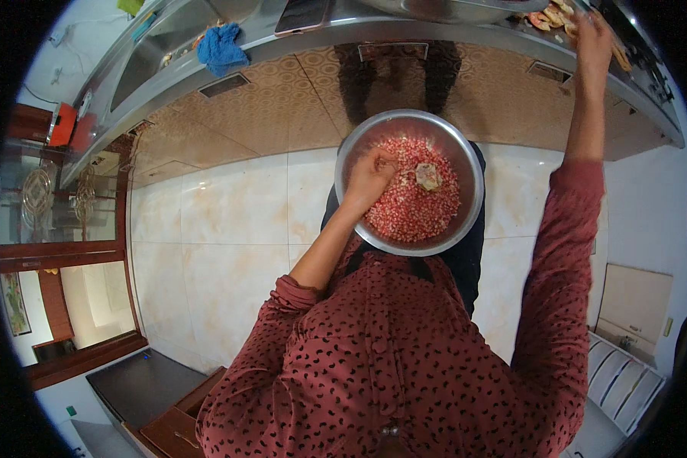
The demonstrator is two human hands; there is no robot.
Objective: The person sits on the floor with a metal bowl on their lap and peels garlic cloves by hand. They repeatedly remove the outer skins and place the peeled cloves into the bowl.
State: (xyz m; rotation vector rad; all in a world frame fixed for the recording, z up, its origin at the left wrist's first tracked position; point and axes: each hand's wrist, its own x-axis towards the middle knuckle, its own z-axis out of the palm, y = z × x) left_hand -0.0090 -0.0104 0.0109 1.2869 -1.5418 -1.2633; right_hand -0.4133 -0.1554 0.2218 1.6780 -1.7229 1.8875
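Observation:
A round metal bowl [474,192] rests on my lap, holding a thick layer of pomegranate seeds [415,214]. On the seeds lies a pale piece of pomegranate [428,177]. My left hand [373,176] is over the bowl's left part, fingers curled at the seeds; whether something is between the fingers is hidden. My right hand [594,34] reaches far out to the counter at the upper right, beside a pile of pomegranate peels [551,18]. It is blurred, and what its fingers hold cannot be made out.
A steel counter [458,33] curves across the top, with a sink [154,63] at the left. A blue cloth [222,48] hangs over its edge. Nearby lies a phone or tablet [301,16]. Brown cabinet doors [252,120] stand beneath the counter, above the tiled floor [235,200].

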